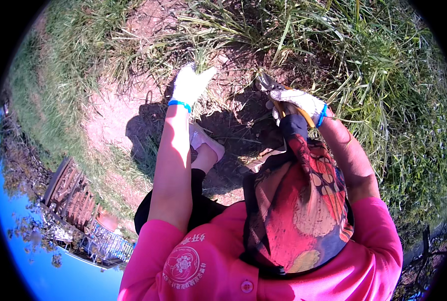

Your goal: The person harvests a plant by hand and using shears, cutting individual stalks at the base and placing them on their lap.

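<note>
My left hand [190, 85], in a white glove with a blue cuff, closes around a small tuft of green grass [201, 62] above bare reddish soil. To its right, my right hand [298, 103], gloved the same way, grips the orange handles of pruning shears [270, 83]. The metal head of the shears points up and left, low over the ground near the edge of the grass; whether the blades are apart is hard to tell. A patterned red and black scarf [302, 210] hangs below and partly covers the area under my right hand.
Long grass [389, 82] grows thickly at the right and along the top. A pinkish shoe [204, 141] stands on shaded soil below my left hand. At the far lower left are a brown slatted structure [73, 195] and a pale railing [110, 240].
</note>
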Demonstrator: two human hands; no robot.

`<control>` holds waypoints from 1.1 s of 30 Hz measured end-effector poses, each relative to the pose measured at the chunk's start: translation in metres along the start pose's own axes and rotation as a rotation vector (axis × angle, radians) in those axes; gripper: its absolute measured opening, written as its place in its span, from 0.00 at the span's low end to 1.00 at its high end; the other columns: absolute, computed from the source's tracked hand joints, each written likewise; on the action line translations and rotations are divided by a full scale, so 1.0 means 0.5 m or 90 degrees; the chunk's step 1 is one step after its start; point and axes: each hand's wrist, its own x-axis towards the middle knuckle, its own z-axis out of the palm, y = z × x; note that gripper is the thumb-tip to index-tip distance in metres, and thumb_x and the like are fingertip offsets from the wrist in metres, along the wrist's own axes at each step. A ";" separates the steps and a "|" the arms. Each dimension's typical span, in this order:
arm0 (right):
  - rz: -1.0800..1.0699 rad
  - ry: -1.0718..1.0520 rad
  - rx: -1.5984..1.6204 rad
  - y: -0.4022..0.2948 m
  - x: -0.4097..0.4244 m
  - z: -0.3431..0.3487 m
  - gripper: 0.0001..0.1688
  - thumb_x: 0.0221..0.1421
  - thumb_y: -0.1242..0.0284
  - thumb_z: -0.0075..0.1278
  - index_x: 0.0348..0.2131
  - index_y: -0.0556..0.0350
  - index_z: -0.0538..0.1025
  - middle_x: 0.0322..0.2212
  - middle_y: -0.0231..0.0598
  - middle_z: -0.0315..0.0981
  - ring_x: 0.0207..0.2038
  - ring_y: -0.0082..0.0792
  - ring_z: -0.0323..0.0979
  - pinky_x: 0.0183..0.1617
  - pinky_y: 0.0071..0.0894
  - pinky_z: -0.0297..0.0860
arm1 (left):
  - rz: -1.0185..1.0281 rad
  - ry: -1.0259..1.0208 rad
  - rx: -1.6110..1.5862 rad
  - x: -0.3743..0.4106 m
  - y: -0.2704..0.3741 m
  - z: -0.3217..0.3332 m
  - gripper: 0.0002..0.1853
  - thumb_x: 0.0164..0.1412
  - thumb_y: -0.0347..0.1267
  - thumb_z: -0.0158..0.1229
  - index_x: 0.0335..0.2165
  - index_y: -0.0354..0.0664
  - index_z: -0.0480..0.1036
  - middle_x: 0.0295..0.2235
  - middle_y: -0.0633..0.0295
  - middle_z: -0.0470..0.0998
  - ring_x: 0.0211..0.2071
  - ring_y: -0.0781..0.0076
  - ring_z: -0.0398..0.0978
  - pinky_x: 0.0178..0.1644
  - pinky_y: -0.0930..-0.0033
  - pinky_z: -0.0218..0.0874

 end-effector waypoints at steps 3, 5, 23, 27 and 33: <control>0.026 0.015 0.018 0.005 0.034 -0.007 0.20 0.55 0.62 0.56 0.44 0.53 0.72 0.32 0.43 0.76 0.25 0.33 0.75 0.28 0.35 0.76 | 0.099 0.026 0.084 -0.024 -0.012 0.005 0.29 0.50 0.50 0.62 0.43 0.40 0.75 0.44 0.49 0.76 0.47 0.52 0.73 0.54 0.62 0.62; 0.062 0.034 0.039 -0.001 0.052 0.006 0.21 0.55 0.62 0.56 0.45 0.52 0.73 0.32 0.43 0.76 0.25 0.34 0.75 0.27 0.35 0.75 | 0.149 -0.054 0.101 -0.046 0.039 0.020 0.24 0.56 0.47 0.58 0.43 0.42 0.76 0.42 0.52 0.78 0.46 0.55 0.73 0.54 0.62 0.61; 0.007 0.097 -0.103 -0.012 0.089 0.024 0.23 0.53 0.54 0.58 0.37 0.53 0.74 0.24 0.37 0.73 0.21 0.29 0.71 0.23 0.29 0.71 | 0.107 -0.213 0.200 0.098 0.091 0.173 0.24 0.47 0.41 0.59 0.38 0.33 0.77 0.40 0.41 0.77 0.42 0.46 0.76 0.48 0.58 0.68; 0.028 0.149 -0.226 -0.023 0.064 0.043 0.23 0.52 0.53 0.59 0.28 0.54 0.74 0.17 0.35 0.71 0.16 0.30 0.70 0.20 0.29 0.67 | 0.067 -0.185 0.195 0.067 0.074 0.150 0.28 0.48 0.43 0.62 0.41 0.30 0.75 0.40 0.41 0.77 0.42 0.49 0.76 0.48 0.59 0.67; -0.047 0.186 -0.221 -0.004 0.029 -0.008 0.19 0.55 0.55 0.56 0.29 0.53 0.75 0.19 0.27 0.70 0.19 0.20 0.65 0.24 0.23 0.63 | 0.001 -0.095 -0.117 0.052 -0.002 0.067 0.26 0.51 0.40 0.64 0.41 0.28 0.73 0.36 0.52 0.77 0.34 0.67 0.73 0.41 0.63 0.67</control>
